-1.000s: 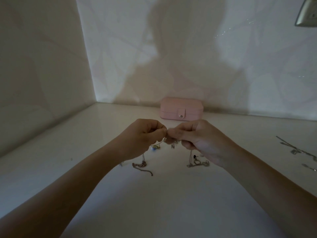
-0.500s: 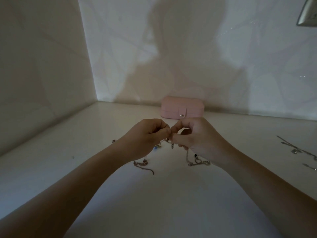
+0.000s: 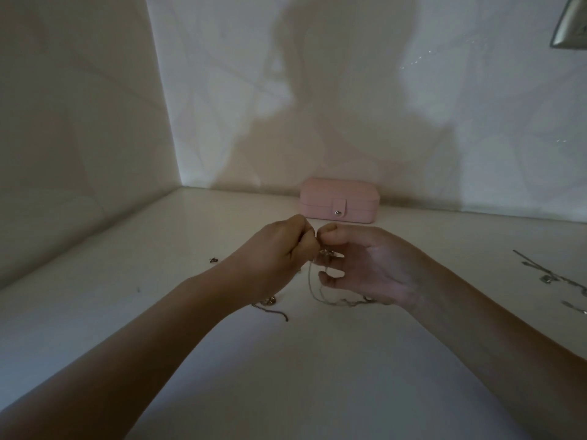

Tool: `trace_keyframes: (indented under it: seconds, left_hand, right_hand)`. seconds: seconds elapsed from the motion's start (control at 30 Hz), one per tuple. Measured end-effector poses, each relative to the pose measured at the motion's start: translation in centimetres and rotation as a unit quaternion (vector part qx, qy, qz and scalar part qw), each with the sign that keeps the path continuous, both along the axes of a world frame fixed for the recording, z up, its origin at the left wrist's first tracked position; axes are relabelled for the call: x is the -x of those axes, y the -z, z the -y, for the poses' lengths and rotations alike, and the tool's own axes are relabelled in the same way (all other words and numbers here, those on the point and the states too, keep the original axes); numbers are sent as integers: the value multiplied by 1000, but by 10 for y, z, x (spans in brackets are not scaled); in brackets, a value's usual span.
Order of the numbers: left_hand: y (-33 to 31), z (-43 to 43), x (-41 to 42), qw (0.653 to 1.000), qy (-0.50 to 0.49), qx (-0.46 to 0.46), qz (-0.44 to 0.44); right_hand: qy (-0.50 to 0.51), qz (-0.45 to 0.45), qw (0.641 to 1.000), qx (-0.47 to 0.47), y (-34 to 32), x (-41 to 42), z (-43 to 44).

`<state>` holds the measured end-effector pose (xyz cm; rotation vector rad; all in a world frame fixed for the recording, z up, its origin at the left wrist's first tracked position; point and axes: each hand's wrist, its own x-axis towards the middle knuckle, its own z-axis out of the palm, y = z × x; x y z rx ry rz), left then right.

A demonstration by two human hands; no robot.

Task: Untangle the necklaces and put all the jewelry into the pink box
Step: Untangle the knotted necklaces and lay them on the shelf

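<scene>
Over the middle of the bench (image 3: 311,376), the left hand (image 3: 279,249) and right hand (image 3: 374,265) each pinch the tangled necklaces (image 3: 324,254), knot lifted so slack chain hangs free, probably for teasing apart, while the pink box (image 3: 340,200) sits closed by the back edge.

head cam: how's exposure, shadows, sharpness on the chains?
Head view: dim, underexposed overall; the person's shadow covers the back wall; tangled necklaces pinched by left hand and right hand look thin and soft, links unresolved; pink box reads clearly.
</scene>
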<state>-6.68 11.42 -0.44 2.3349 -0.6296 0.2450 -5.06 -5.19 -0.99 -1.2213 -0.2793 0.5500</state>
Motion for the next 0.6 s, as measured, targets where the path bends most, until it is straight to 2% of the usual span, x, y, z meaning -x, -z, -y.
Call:
trace_keyframes:
  seconds: [0.1,0.2,0.3,0.5,0.6]
  left_hand:
    - [1,2,2,1000,3,-1,15]
    - [-2,4,3,998,-1,67,5]
    - [-5,6,3,988,1,151,-19]
    - [-4,5,1,980,22,189,-50]
    - [-4,3,-1,974,21,216,-66]
  right_hand:
    - [70,85,993,42,1,0,-5]
    - [135,195,970,53,-2,0,-5]
    - [190,251,946,76,-3,1,-3]
    - [250,285,917,126,-2,2,-3]
    - [253,242,932,93,-3,1,0]
